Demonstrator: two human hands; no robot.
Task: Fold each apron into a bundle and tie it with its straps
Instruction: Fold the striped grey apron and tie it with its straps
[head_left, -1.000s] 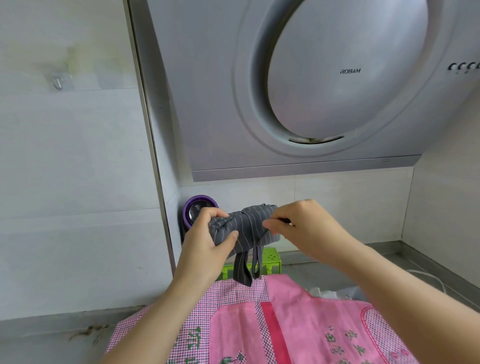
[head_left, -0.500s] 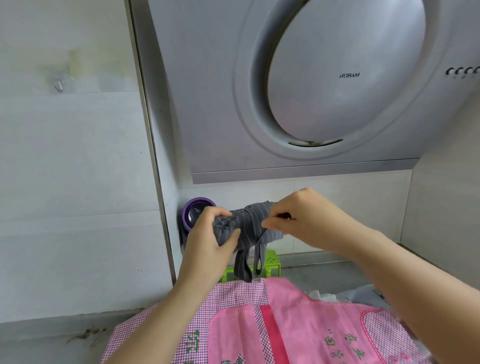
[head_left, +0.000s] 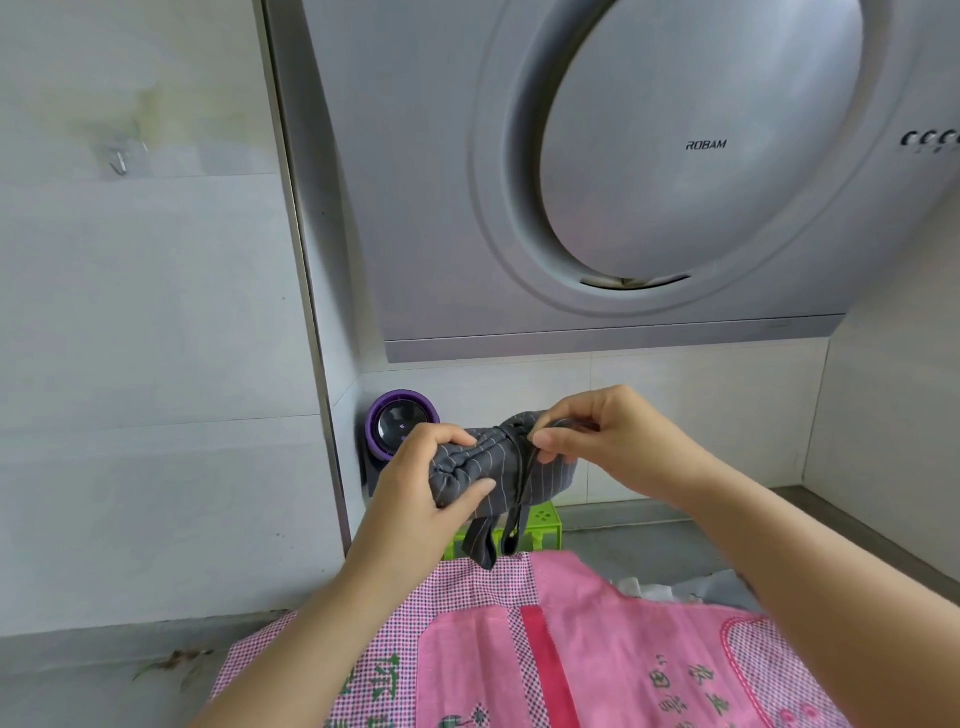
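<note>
On the far left, a small metal hook (head_left: 119, 165) is fixed to the tiled wall, and in the corner a purple-rimmed round object (head_left: 400, 423) stands behind our hands. Our left hand (head_left: 421, 493) wraps the left end of the grey striped apron (head_left: 483, 467), fingers over the top and thumb underneath. It holds the rolled bundle in the air above the counter (head_left: 649, 551), in front of a green rack (head_left: 543, 525). A dark strap (head_left: 519, 478) circles the middle of the roll, and its loose ends hang below, just above the pink apron (head_left: 597, 639). That apron lies flat and unfolded beneath our arms. Our right hand (head_left: 608, 441) pinches the strap between thumb and forefinger at the top of the roll. The range hood (head_left: 649, 182) fills the upper right.

We judge this to be the tying step for the grey bundle: the wrap is on, but the knot does not look snug yet. Next we need a firm pull on the strap while our left hand clamps the roll so it cannot loosen. The pink apron has not been folded yet.
</note>
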